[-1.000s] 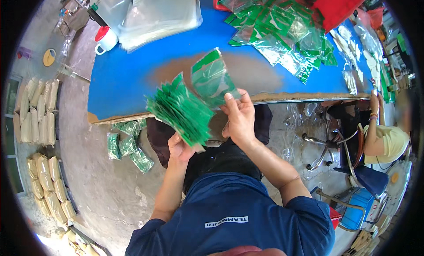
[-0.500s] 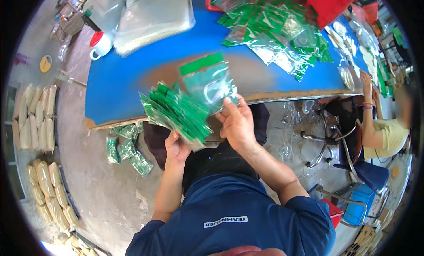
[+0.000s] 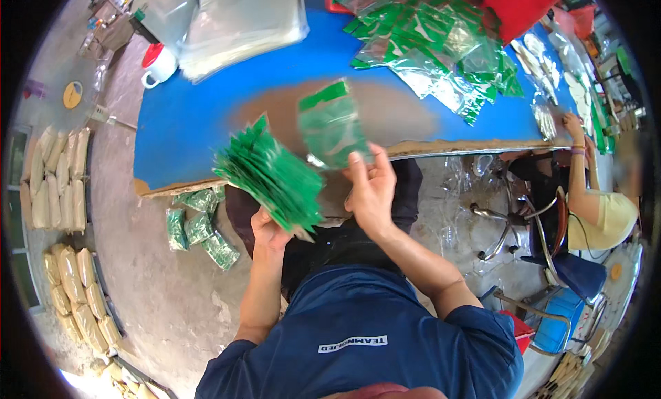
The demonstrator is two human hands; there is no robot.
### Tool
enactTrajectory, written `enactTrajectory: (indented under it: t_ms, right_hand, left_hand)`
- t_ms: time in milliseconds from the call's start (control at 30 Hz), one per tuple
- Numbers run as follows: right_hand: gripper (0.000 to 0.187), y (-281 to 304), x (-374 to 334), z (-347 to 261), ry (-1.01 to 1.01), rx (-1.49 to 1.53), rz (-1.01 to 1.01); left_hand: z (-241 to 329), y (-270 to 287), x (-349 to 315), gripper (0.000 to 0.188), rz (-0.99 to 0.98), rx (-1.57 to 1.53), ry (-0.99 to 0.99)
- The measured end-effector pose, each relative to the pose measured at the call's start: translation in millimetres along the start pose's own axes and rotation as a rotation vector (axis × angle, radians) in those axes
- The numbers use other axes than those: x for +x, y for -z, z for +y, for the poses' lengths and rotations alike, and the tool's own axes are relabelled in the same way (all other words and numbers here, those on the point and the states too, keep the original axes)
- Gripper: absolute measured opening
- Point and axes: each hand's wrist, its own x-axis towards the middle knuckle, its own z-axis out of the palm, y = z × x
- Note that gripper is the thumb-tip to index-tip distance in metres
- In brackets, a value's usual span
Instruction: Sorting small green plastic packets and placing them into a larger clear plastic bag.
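Observation:
My left hand (image 3: 271, 230) is closed round the lower end of a thick stack of green plastic packets (image 3: 272, 175), fanned out at the top. Between the thumb and fingers of my right hand (image 3: 372, 189) is a single clear packet (image 3: 332, 127) with a green card and a pale, curved shape inside. This packet is held just right of the stack, apart from it, over the worn brown patch near the table's front edge. On the far right of the blue table (image 3: 186, 134) lies a loose heap of similar green packets (image 3: 441, 44).
Clear plastic bags (image 3: 244, 30) are piled at the back left beside a red-and-white mug (image 3: 159, 64). Filled green bags (image 3: 200, 227) lie on the floor to the left. A co-worker (image 3: 599, 213) sits at the right, near a metal-legged chair (image 3: 578, 271).
The single packet in my right hand has moved away from the stack, leaving a gap, and its face has turned. The stack in my left hand has tipped more upright.

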Motion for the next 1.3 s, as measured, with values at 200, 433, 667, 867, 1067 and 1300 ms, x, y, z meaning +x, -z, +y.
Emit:
enactTrajectory:
  t_ms: [200,433,667,867,1067,1300]
  right_hand:
    - [0.016,-5,-10,0,-0.107,0.094,-0.292]
    - [0.040,52,130,-47,0.801,-0.946,0.004]
    - [0.066,72,109,-8,0.722,-1.497,-0.326]
    - [0.028,28,69,-8,0.676,-0.800,-0.859]
    - [0.022,32,101,-24,0.842,-1.017,-0.334]
    - [0.063,14,59,-11,0.735,-1.199,-0.636]
  left_hand:
    - [-14,-33,12,0.068,0.369,0.344,-0.092]
    - [-11,-33,-17,0.075,0.403,0.477,-0.160]
    - [-3,-15,-46,0.071,0.330,0.262,0.042]
    - [-30,5,-8,0.056,0.428,0.071,0.040]
    - [-27,0,-10,0.056,0.458,0.123,-0.010]
    - [9,32,-45,0.062,0.520,0.367,-0.137]
